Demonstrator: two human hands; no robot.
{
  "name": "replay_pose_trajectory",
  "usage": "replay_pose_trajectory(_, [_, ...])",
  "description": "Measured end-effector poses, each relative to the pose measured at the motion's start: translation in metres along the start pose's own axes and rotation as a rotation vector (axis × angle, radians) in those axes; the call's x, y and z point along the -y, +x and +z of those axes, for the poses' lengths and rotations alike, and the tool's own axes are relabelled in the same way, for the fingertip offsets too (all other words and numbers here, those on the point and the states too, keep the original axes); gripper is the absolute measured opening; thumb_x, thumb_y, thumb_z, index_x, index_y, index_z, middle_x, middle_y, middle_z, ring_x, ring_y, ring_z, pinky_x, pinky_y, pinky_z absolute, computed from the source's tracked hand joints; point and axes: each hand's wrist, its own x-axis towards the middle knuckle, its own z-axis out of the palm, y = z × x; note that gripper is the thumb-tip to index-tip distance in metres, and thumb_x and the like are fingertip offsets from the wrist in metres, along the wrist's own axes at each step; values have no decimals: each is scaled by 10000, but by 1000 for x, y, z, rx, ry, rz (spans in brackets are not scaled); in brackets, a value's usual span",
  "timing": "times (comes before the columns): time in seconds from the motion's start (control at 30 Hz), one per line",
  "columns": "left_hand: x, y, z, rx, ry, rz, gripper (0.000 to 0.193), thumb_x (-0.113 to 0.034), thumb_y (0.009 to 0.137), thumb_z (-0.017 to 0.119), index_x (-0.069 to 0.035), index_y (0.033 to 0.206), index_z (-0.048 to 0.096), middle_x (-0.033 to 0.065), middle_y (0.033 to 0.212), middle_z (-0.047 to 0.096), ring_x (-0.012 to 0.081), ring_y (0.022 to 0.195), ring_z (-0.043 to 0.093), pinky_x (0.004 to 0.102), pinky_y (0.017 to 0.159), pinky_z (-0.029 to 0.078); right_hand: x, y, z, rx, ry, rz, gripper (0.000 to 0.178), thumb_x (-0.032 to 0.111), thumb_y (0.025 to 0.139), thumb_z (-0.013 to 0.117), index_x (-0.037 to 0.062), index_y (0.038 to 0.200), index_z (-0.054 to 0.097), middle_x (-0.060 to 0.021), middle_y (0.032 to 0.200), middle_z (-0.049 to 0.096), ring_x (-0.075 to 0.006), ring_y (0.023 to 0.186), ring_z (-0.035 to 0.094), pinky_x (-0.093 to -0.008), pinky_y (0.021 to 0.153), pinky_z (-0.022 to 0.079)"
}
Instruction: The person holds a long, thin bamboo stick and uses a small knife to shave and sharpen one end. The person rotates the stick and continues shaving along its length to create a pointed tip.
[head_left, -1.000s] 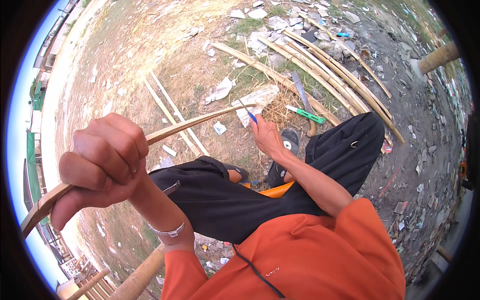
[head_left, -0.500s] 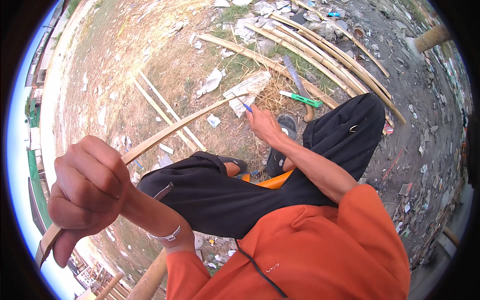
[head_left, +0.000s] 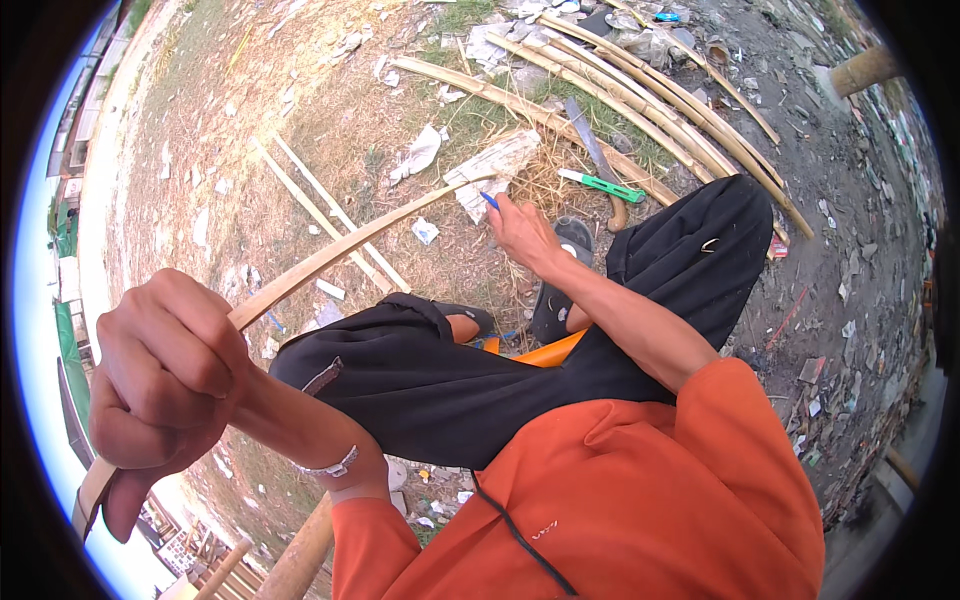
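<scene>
My left hand (head_left: 165,365), at the left edge near the camera, is wrapped round a long split bamboo strip (head_left: 345,245). The strip slants away to the upper right, its thin far end lying over a pale flat scrap (head_left: 510,155) on the ground. Close to that end, my right hand (head_left: 527,238) is closed round a slim blue-handled tool (head_left: 490,201); its tip is hard to make out. Beyond my right hand lie a green utility knife (head_left: 603,186) and a machete (head_left: 592,145) with a wooden handle.
Several long bamboo strips (head_left: 640,95) lie at the upper right. Two thin strips (head_left: 325,210) rest on the grass left of centre. My black-trousered legs (head_left: 440,385) are bent, with an orange seat (head_left: 552,353) between them. Litter covers dark ground at right.
My right hand has shifted slightly up and left, and the tool's thin tip no longer shows clearly. My left hand has moved a little left, still gripping the strip.
</scene>
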Motion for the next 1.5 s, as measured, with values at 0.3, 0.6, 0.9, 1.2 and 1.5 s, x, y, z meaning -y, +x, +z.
replay_pose_trajectory(0.3, [-8,-5,-6,36,109,-37,496,-565,821,575,-115,634,480,-28,421,353,61,300,267,179,320,230,2,-1,10,2,21,85,295,275,941,415,-2,980,509,-309,730,583,-483,726,581,-541,653,460])
replay_pose_trajectory(0.6, [-10,-7,-11,35,103,-43,472,-542,813,605,-127,631,475,-42,423,348,56,302,265,173,322,222,2,14,16,49,-27,119,345,290,937,421,-29,1010,529,-300,763,606,-474,736,600,-536,677,475])
replay_pose_trajectory(0.9, [-12,-13,-14,-99,125,7,462,-492,808,646,-135,594,445,-54,429,345,42,310,255,172,316,214,-14,30,36,47,-40,182,329,293,939,418,-4,1020,533,-299,805,611,-458,784,607,-525,695,483])
replay_pose_trajectory(1.2, [-3,-14,-15,-106,-26,68,488,-354,798,695,-180,481,368,-83,392,285,27,313,213,186,349,146,-51,38,54,43,-34,261,339,320,937,416,14,1010,542,-284,863,611,-466,844,590,-528,755,461])
replay_pose_trajectory(1.5, [1,-10,-14,-141,-165,126,340,6,653,583,-135,453,347,-57,395,295,33,297,218,205,309,147,-100,47,80,74,-155,382,369,340,939,413,13,1043,545,-285,982,602,-445,922,593,-514,816,471])
